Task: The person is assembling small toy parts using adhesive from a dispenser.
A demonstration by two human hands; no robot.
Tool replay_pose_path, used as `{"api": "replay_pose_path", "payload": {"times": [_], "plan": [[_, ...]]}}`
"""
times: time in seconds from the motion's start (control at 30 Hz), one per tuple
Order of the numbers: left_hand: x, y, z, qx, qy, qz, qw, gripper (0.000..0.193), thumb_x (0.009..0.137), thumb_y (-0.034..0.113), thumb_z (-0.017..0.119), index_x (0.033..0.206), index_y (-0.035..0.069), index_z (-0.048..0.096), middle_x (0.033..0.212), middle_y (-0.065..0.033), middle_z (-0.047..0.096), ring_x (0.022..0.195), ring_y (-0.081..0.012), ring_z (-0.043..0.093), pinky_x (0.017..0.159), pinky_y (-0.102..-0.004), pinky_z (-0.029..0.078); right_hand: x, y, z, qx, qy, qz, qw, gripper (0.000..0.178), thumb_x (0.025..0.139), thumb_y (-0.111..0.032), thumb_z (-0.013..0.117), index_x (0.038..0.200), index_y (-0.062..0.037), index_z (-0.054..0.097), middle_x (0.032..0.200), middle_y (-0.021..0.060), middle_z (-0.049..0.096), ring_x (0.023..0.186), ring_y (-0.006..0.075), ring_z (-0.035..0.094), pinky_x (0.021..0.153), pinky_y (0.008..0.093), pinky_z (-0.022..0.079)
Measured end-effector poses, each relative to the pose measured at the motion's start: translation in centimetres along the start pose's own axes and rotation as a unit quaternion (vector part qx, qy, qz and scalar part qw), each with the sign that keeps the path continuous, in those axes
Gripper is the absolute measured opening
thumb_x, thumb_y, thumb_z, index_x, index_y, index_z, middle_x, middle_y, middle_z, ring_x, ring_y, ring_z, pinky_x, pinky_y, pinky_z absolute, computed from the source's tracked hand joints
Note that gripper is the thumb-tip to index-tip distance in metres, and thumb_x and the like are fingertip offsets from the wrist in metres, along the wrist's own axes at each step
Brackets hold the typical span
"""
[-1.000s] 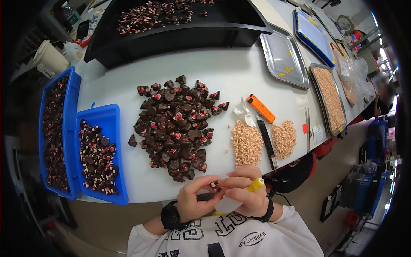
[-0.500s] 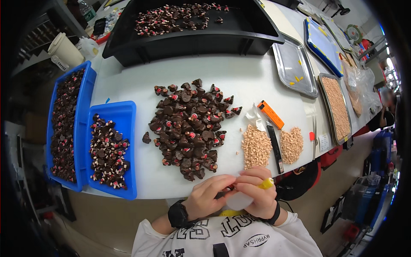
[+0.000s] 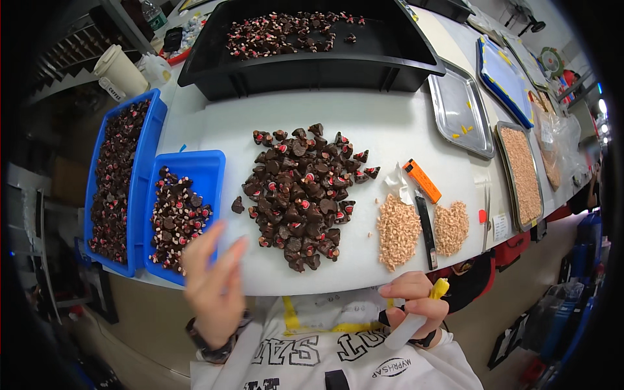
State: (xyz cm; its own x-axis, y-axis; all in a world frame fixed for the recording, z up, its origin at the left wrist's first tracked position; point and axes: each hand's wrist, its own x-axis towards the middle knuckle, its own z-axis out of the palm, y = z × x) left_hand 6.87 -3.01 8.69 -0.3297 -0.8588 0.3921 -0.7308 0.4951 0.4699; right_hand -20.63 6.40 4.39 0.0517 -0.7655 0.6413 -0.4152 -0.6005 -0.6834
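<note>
My left hand (image 3: 213, 286), smeared by motion, is over the near edge of the small blue tray (image 3: 216, 170), its fingers stretched and apart, with nothing visible in them. In that tray lie small dark brown pieces (image 3: 175, 214) dotted with beige bits and red marks. At the table's front edge my right hand (image 3: 416, 302) is closed round a whitish squeeze tube (image 3: 408, 330) with a yellow tip pointing up. A heap of dark brown pieces (image 3: 305, 195), some with red-and-white round marks, lies mid-table. Beside it are two piles of small beige bits (image 3: 399, 233).
Between the beige piles lies a black craft knife (image 3: 426, 234), with an orange box (image 3: 422, 181) behind it. Tweezers (image 3: 487, 218) lie farther right. A long blue bin (image 3: 144, 143) stands left, a large black tray (image 3: 312, 77) at the back, metal trays (image 3: 489, 140) at right.
My hands were together at the front edge, with a small dark piece seemingly between them. My left hand has swung left to the small blue tray; my right hand keeps the tube, slightly farther right.
</note>
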Motion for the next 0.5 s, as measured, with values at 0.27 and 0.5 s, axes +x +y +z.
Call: {"api": "replay_pose_path", "payload": {"times": [0.27, 0.5], "plan": [[1.4, -1.2, 5.1, 0.021, -0.073, -0.061, 0.995, 0.052, 0.080, -0.012, 0.047, 0.132, -0.007, 0.042, 0.131, -0.0246, 0.039, 0.117, -0.0380, 0.043, 0.098, -0.0412, 0.037, -1.1, -0.4, -0.5, 0.071, 0.057, 0.070, 0.993, 0.022, 0.074, 0.002, 0.071, 0.089, -0.0074, 0.057, 0.095, 0.0192, 0.068, 0.079, 0.0292, 0.063, 0.068, 0.0370, 0.049], [0.9, -1.7, 5.4, -0.062, -0.046, -0.154, 0.985, 0.034, 0.080, -0.011, 0.053, 0.114, -0.006, 0.053, 0.104, -0.0168, 0.045, 0.087, -0.0299, 0.055, 0.075, -0.0360, 0.049, -0.6, -0.3, -0.3, 0.033, -0.023, 0.058, 0.998, 0.024, 0.076, -0.003, 0.069, 0.094, -0.0081, 0.054, 0.090, 0.0101, 0.068, 0.076, 0.0229, 0.062, 0.070, 0.0349, 0.047]]}}
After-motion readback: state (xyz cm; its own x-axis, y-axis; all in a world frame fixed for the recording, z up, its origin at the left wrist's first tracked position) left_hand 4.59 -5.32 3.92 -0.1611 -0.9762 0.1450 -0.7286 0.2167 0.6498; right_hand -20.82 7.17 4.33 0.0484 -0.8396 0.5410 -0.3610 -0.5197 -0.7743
